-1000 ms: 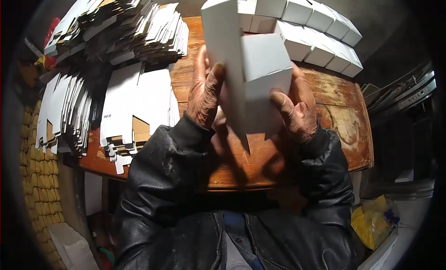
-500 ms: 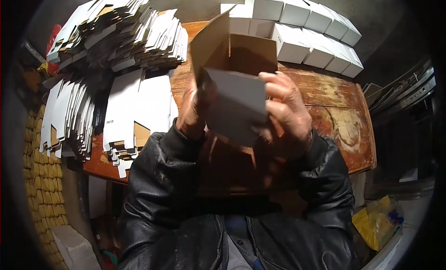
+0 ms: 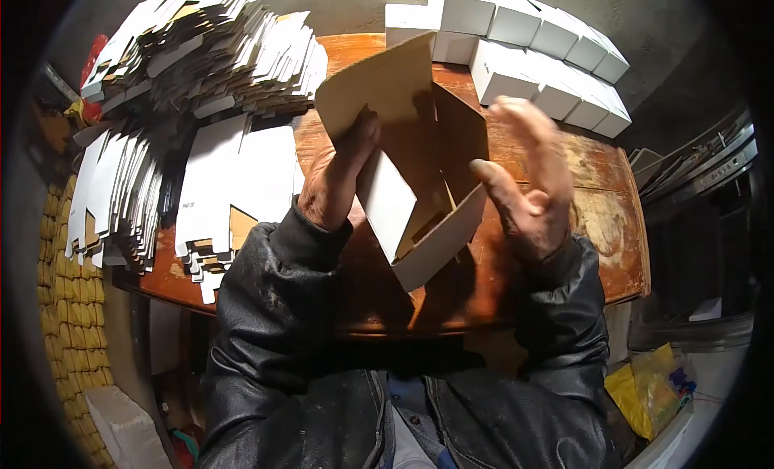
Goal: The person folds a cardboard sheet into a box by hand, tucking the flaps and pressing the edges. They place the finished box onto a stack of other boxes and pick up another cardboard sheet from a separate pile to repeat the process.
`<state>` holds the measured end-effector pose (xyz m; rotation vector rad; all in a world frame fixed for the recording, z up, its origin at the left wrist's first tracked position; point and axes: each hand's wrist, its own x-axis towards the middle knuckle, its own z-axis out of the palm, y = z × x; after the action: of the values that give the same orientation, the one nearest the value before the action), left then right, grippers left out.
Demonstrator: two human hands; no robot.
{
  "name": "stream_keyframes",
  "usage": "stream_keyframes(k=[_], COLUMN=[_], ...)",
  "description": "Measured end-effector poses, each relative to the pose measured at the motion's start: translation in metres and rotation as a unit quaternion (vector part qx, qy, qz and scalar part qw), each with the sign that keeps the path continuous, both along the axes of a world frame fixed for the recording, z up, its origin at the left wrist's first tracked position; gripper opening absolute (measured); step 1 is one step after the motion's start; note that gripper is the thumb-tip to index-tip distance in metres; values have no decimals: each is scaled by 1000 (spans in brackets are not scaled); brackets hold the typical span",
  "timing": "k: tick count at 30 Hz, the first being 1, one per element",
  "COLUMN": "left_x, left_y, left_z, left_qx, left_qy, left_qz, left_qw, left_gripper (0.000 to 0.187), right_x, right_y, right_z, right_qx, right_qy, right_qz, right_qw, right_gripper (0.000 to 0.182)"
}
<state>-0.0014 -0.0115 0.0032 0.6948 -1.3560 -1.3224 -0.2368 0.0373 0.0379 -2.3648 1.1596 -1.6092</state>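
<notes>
A partly folded cardboard box, white outside and brown inside, is held up over the wooden table with its flaps standing open. My left hand grips its left side, thumb pressed on the brown inner face near the large raised flap. A small white side flap leans inward below that thumb. To the right of the box, my right hand is spread, its thumb tip close to the box's right edge and its fingers pointing up, slightly blurred.
Stacks of flat white box blanks cover the table's left side, with a taller pile behind. Folded white boxes stand in rows at the back right. The worn wooden table ends at a right edge. A yellow bag lies lower right.
The box has turned, so its open inside now faces up toward me. My right hand has let go of the front panel and spread to the right; my left hand keeps its grip.
</notes>
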Motion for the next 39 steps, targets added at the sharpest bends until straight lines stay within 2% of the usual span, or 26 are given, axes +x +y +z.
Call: stream_keyframes(k=[2,3,5,10,11,12,13,16,17,19,20,22,23,24,26,28,30,33,36,39], left_x=[-3,-3,1,0,-1,-1,5,9,9,4,1,-2,-1,0,0,-5,-3,0,0,1], left_y=[5,4,-2,1,0,-1,-4,-5,-4,-8,-8,-1,0,0,-2,0,-3,-8,-5,4], left_z=[3,-2,-8,9,14,16,12,22,25,13,8,8,8,7,-3,-4,-9,-10,-14,-11], left_qx=[25,7,1,23,33,45,-26,-60,-52,-118,-151,-101,-77,-52,-120,-166,-143,-128,-104,14], left_qy=[-5,41,22,16,28,40,13,-124,-99,-88,-82,-87,-87,-86,-98,-83,-48,-76,-97,-93], left_qz=[-7,-17,-23,-21,-24,-26,-17,-15,-44,-53,-56,-66,-89,-111,-88,-83,-128,-150,-116,-108], left_qw=[1000,999,999,999,999,998,999,990,993,988,984,989,989,989,984,979,980,977,983,990], left_gripper=[40,29,32,33,33,32,25,20,20,21,22,26,29,31,34,35,36,39,40,52], right_x=[1,6,7,3,1,3,5,2,0,2,4,10,15,16,16,11,6,8,9,4], right_y=[2,5,1,-2,3,5,6,0,-2,1,0,-5,-1,-2,-8,-11,-14,-16,-16,-19], right_z=[0,4,-1,4,13,14,13,6,-2,-7,-11,-16,-13,-15,-19,-19,-27,-31,-33,-36], right_qx=[139,138,77,-1,3,13,25,79,104,192,197,204,261,247,218,242,251,255,244,248], right_qy=[-18,-57,-70,-3,44,37,30,17,9,-39,-81,-166,-247,-262,-290,-251,-213,-251,-271,-265], right_qz=[37,48,66,73,77,78,79,100,102,85,102,132,141,148,164,195,182,155,125,106], right_qw=[989,988,992,997,996,996,996,992,989,977,972,956,923,921,917,917,927,921,923,926], right_gripper=[34,30,32,39,36,33,30,16,14,9,13,23,46,50,60,60,61,53,44,40])
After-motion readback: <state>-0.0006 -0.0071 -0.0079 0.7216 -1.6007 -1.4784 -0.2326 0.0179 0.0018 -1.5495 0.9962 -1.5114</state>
